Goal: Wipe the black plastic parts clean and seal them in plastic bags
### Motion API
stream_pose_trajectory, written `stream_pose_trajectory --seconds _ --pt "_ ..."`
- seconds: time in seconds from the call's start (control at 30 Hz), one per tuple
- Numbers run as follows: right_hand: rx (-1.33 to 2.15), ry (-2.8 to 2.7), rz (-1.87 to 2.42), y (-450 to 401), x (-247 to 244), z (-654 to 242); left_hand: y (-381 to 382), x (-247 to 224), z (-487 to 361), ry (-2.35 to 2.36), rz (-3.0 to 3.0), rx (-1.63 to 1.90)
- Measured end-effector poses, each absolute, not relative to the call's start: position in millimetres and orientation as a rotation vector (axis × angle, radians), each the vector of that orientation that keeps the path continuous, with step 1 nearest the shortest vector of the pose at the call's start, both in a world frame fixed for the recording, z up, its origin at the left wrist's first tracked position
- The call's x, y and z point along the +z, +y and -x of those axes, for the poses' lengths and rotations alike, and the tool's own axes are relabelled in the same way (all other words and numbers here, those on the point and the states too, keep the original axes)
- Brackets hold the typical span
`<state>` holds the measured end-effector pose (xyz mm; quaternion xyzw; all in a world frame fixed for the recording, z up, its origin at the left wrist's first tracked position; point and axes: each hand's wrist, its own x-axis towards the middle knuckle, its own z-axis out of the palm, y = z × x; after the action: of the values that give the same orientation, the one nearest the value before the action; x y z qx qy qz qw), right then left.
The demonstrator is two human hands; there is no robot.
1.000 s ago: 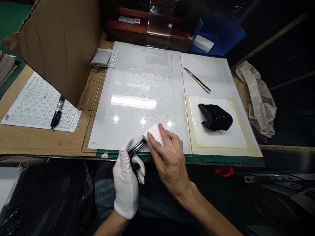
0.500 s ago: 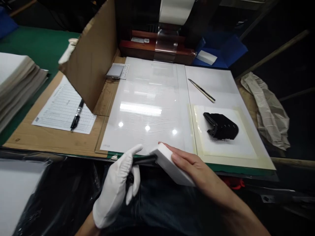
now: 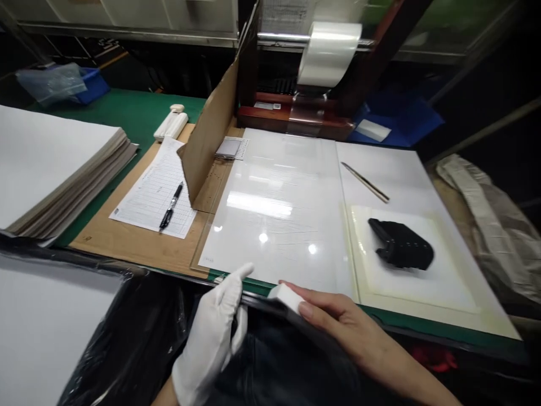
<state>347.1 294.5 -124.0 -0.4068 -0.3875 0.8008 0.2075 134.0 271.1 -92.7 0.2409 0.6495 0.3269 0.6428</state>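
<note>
My left hand point(image 3: 209, 332), in a white glove, is closed around a slim black piece point(image 3: 262, 304) at the table's front edge; its thumb points up and away. What kind of piece it is, I cannot tell. My bare right hand point(image 3: 342, 318) grips a white foam-like block point(image 3: 288, 297) between thumb and fingers. The block's near end meets the far end of the black piece, and its lower part is in shadow. To the right, a black bent part point(image 3: 403, 245), perhaps several nested together, lies on a white pad with a yellowish border point(image 3: 454, 304).
A glass sheet over white paper point(image 3: 270, 242) covers the middle. Beyond it hangs a film roll point(image 3: 330, 53). A cardboard divider point(image 3: 211, 135) stands left, near a form point(image 3: 147, 194) with a pen point(image 3: 171, 207) and a paper stack point(image 3: 63, 163). Tweezers-like sticks point(image 3: 366, 181) lie right.
The view has tilted up and left, so the table sits lower and further right. Less of the white block's side shows. Both hands keep their grip.
</note>
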Motion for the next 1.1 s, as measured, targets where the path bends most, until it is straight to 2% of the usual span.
stream_pose_trajectory --seconds 0.13,0.23,0.33,0.6,0.83,0.97,1.1 --pt "2.173 -1.128 1.089 291.7 -124.8 -344.0 271.1 -95.9 -143.2 1.518 -0.449 0.785" --pt "1.794 -1.086 1.236 276.8 -135.9 -321.7 271.5 -99.7 -156.3 1.583 -0.331 0.934" --pt "1.297 -1.293 1.284 264.3 -151.1 -298.4 272.4 -104.8 -165.6 1.564 -0.193 1.027" --pt "0.706 -2.003 1.088 290.1 -162.1 -322.8 258.2 -127.5 -158.5 1.466 -0.232 0.885" --pt "0.628 -2.141 1.109 291.7 -167.0 -323.4 259.8 -132.2 -161.0 1.21 -0.127 0.783" --pt "0.677 -2.077 1.218 294.8 -167.6 -325.1 264.9 -127.3 -162.9 1.25 -0.054 0.762" --pt "0.746 -2.099 1.142 294.7 -165.8 -326.4 263.2 -129.4 -162.0 1.275 -0.056 0.752"
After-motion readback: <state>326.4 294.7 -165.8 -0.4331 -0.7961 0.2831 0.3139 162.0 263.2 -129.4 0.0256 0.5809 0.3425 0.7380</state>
